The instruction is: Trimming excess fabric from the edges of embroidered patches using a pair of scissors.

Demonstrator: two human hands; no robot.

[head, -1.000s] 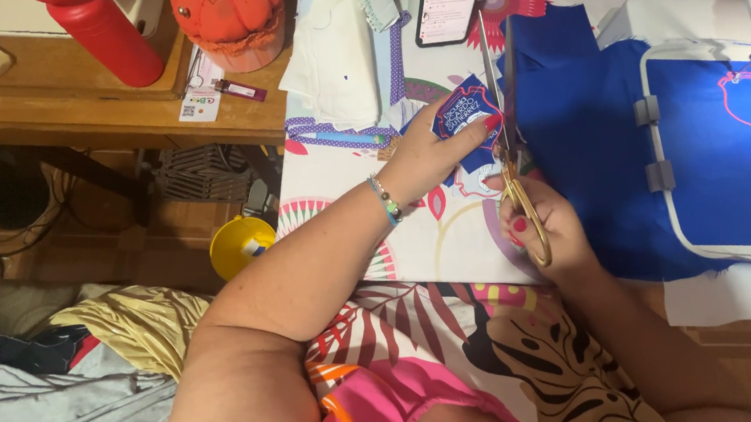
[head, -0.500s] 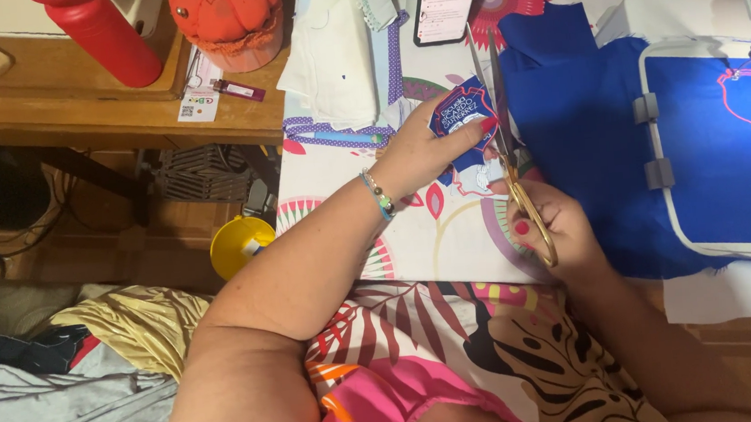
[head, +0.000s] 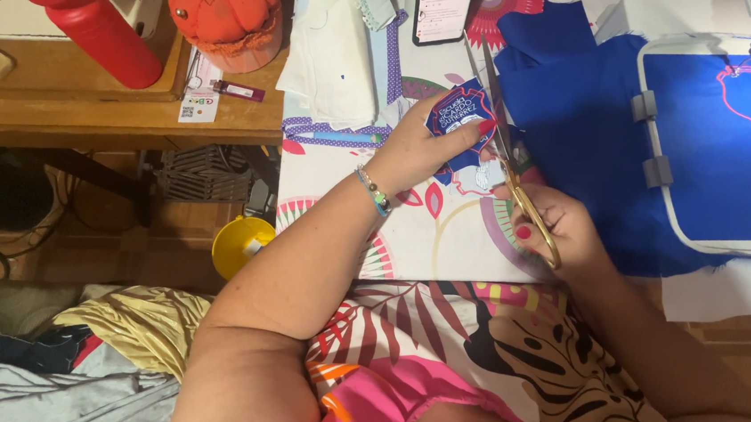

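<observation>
My left hand (head: 420, 149) pinches a small blue embroidered patch (head: 460, 112) with a red and white crest, holding it above the patterned table cover. My right hand (head: 557, 228) grips gold-handled scissors (head: 507, 147); their long blades point away from me and run along the patch's right edge. Just right of the blades lies loose blue fabric (head: 578, 123). A beaded bracelet sits on my left wrist.
A white embroidery hoop frame (head: 656, 140) holds blue cloth with a red crest outline at right. A phone (head: 446, 2) lies at the back, next to white folded cloth (head: 332, 58). A red bottle (head: 107, 40), an orange pincushion (head: 226, 17) and a yellow bowl (head: 240, 242) are on the left.
The scissors' blades have shifted slightly along the patch's edge and my left hand has turned the patch a little. Both hands stay in nearly the same place.
</observation>
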